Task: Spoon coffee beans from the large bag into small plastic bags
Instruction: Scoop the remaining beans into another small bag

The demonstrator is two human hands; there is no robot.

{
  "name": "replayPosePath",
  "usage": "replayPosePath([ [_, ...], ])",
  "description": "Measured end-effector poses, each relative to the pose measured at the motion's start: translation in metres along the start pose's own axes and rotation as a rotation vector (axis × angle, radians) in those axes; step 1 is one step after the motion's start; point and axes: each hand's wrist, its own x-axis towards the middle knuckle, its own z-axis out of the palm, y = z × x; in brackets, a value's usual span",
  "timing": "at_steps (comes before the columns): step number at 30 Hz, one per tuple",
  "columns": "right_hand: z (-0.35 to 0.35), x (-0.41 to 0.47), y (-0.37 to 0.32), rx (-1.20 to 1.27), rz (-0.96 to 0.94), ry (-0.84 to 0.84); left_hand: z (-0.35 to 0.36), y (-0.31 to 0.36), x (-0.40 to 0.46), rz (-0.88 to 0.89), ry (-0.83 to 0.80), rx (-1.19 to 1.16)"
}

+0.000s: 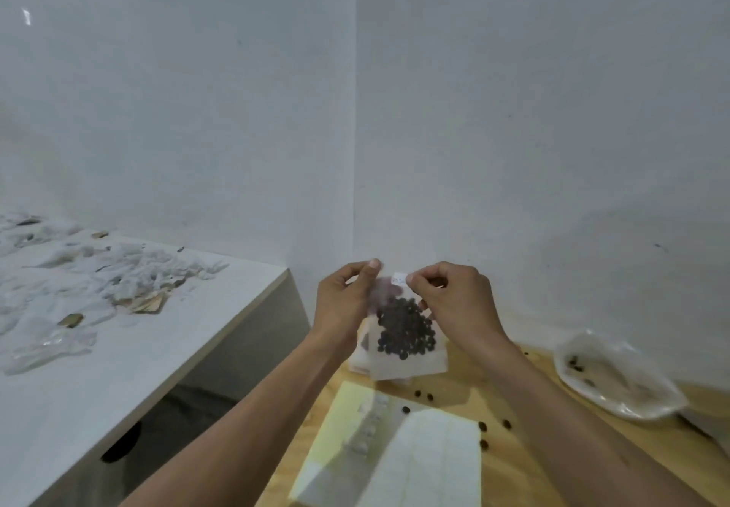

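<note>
A small clear plastic bag (403, 329) holding dark coffee beans hangs upright above the wooden table (513, 467), with a small white label at its top edge. My left hand (343, 301) pinches the bag's top left corner. My right hand (454, 297) pinches the top right, by the label. The large clear bag (616, 380) lies crumpled at the right with a few beans inside. No spoon is in view.
Loose beans (424, 396) lie scattered on the wood near a white sheet (426, 463) and a yellowish sheet with stickers (343, 419). A white counter (158, 348) at the left carries several crumpled plastic bags (98, 277). White walls meet in a corner straight ahead.
</note>
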Motion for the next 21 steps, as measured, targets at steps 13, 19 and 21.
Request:
replayPosePath([
  [13,-0.028,0.01,0.019,-0.096,-0.024,0.057,0.035,0.007,-0.001,-0.003,-0.187,0.04],
  [19,-0.038,0.013,0.023,-0.104,-0.002,0.102,0.044,0.012,0.001,0.028,-0.247,0.062],
  [21,-0.042,0.014,0.023,-0.084,0.026,0.158,0.047,0.014,0.003,0.03,-0.223,0.041],
])
